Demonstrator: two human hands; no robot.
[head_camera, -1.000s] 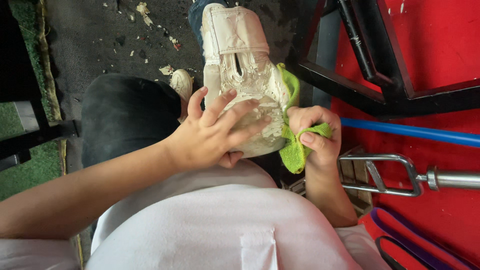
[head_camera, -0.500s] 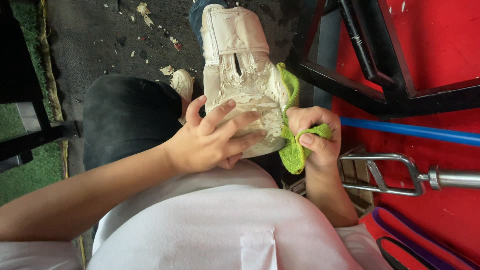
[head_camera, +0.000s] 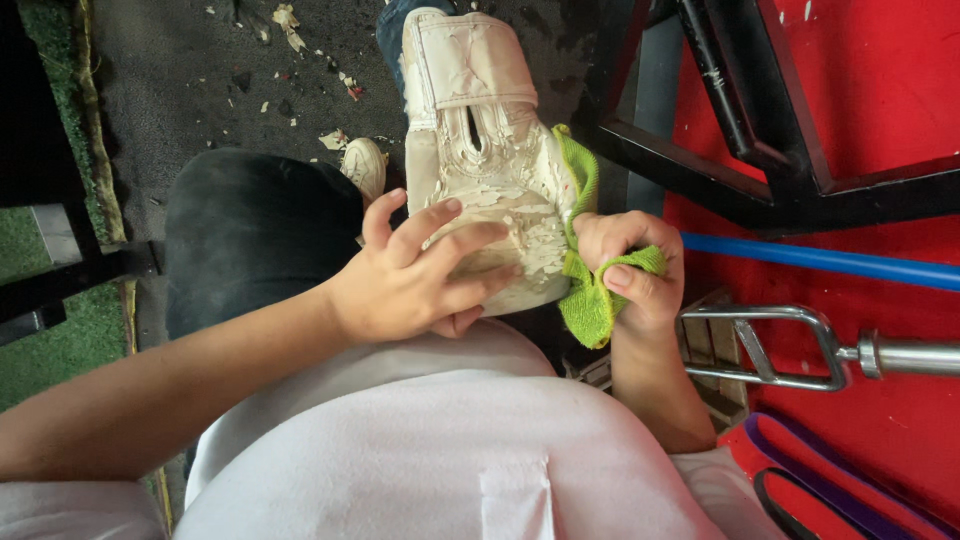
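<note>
A worn white boxing glove (head_camera: 485, 130) with cracked, flaking skin lies on my lap, cuff pointing away from me. My left hand (head_camera: 410, 280) rests flat on its padded end, fingers spread over the peeling surface. My right hand (head_camera: 635, 270) is closed on a bright green cloth (head_camera: 590, 295), pressed against the glove's right side. Part of the cloth runs up along the glove's edge.
White flakes litter the dark floor (head_camera: 200, 70) ahead. My dark trouser leg (head_camera: 250, 230) and a white shoe (head_camera: 365, 165) are at left. A black metal frame (head_camera: 750, 110), a blue bar (head_camera: 830, 262) and a chrome handle bar (head_camera: 790, 350) lie on the red mat at right.
My left hand's fingers have shifted slightly on the glove's padded end. The right hand keeps the cloth against the glove's side, almost in the same place.
</note>
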